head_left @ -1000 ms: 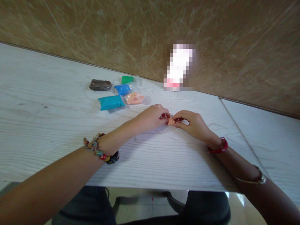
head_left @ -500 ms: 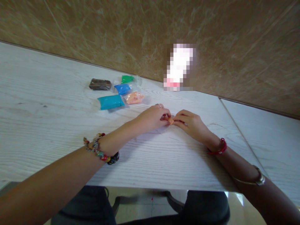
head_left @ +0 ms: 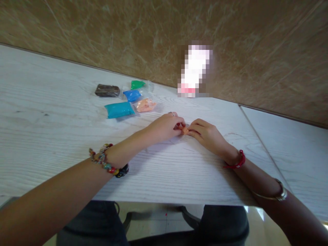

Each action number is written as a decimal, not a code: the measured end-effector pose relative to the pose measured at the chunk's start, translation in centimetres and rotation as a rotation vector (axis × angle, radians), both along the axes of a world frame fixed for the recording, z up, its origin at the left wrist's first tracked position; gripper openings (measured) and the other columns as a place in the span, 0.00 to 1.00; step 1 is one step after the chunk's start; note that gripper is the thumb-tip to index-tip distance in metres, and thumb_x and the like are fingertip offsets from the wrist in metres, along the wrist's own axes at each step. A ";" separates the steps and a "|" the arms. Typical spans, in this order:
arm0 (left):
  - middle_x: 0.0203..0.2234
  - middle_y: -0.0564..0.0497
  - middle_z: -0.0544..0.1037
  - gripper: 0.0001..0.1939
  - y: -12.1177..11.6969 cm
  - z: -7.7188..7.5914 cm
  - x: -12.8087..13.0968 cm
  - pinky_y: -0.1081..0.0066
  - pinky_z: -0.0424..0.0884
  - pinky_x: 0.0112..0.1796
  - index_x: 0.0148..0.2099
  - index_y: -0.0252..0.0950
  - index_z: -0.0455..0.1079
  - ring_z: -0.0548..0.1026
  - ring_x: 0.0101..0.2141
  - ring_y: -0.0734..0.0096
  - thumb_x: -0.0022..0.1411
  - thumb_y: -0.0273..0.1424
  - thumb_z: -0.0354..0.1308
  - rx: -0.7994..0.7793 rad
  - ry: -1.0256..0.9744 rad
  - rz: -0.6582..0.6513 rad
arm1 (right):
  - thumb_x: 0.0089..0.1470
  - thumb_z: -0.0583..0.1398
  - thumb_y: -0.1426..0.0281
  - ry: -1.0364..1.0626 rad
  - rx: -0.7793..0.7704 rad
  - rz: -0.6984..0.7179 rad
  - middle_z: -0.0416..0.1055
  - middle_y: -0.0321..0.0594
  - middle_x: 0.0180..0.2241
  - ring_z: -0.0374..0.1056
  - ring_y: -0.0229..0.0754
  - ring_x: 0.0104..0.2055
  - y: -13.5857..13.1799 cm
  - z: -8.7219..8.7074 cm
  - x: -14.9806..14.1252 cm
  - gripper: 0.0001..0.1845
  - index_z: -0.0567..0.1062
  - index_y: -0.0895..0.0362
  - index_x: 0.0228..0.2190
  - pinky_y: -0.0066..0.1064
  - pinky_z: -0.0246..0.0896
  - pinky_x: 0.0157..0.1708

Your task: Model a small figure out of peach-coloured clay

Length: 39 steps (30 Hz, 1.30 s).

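Observation:
A small lump of orange modelling clay (head_left: 185, 130) is pinched between my two hands, close above or on the white tabletop. My left hand (head_left: 170, 125) holds its left side with thumb and fingers closed, a ring on one finger. From the right, my right hand (head_left: 203, 131) grips the same lump between thumb and fingertips. Fingers cover part of the clay, so its full shape is hidden.
Beyond my left hand lie clear packets of clay: teal (head_left: 119, 110), peach (head_left: 146, 105), blue (head_left: 132, 95), green (head_left: 137, 84) and brown (head_left: 107, 90). A bright blurred-out object (head_left: 195, 70) leans at the marbled wall (head_left: 115, 37). A seam crosses the white table (head_left: 51, 112) on the right.
Both hands keep their pinch on the orange clay, with only slight finger shifts. The whole view has moved a little; the packets stay in place.

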State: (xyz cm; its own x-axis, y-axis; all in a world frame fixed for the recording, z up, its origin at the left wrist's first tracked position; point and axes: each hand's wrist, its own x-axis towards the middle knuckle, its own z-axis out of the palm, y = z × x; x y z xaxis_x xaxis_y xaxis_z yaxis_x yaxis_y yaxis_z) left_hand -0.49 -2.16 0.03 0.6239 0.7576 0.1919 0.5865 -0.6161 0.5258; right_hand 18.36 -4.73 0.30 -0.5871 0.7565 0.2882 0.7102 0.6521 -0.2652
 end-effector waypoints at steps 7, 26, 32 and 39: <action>0.29 0.50 0.69 0.10 -0.1 0.2 0.1 0.74 0.61 0.33 0.38 0.33 0.72 0.67 0.32 0.73 0.54 0.27 0.53 0.003 0.007 -0.004 | 0.54 0.56 0.71 0.031 -0.023 0.006 0.70 0.44 0.35 0.68 0.39 0.36 -0.1 0.0 0.0 0.08 0.75 0.60 0.33 0.31 0.63 0.37; 0.27 0.50 0.69 0.10 0.0 0.1 0.1 0.75 0.60 0.31 0.38 0.32 0.72 0.66 0.30 0.74 0.52 0.26 0.53 0.011 -0.006 -0.004 | 0.58 0.51 0.69 -0.050 0.012 -0.035 0.71 0.44 0.34 0.67 0.39 0.36 -0.1 -0.4 -0.1 0.13 0.74 0.59 0.32 0.29 0.61 0.36; 0.30 0.49 0.71 0.12 -0.1 0.3 0.0 0.76 0.62 0.31 0.40 0.32 0.72 0.68 0.31 0.74 0.52 0.31 0.56 -0.031 -0.023 -0.007 | 0.55 0.55 0.70 0.031 0.016 0.071 0.71 0.41 0.35 0.67 0.37 0.35 0.4 0.2 0.9 0.09 0.75 0.58 0.34 0.29 0.62 0.37; 0.29 0.49 0.74 0.09 0.2 0.1 -0.1 0.75 0.63 0.31 0.37 0.31 0.71 0.69 0.29 0.75 0.53 0.29 0.55 -0.014 -0.037 0.006 | 0.54 0.57 0.65 0.014 -0.004 0.031 0.71 0.41 0.33 0.67 0.38 0.34 0.3 -0.1 0.0 0.11 0.74 0.58 0.36 0.29 0.60 0.34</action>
State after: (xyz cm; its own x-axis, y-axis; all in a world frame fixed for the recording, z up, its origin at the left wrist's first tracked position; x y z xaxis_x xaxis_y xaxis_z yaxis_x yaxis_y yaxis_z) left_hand -0.63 -1.94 0.12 0.6120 0.7641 0.2040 0.5699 -0.6050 0.5561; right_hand 18.36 -4.47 0.25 -0.6060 0.7393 0.2936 0.6861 0.6726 -0.2772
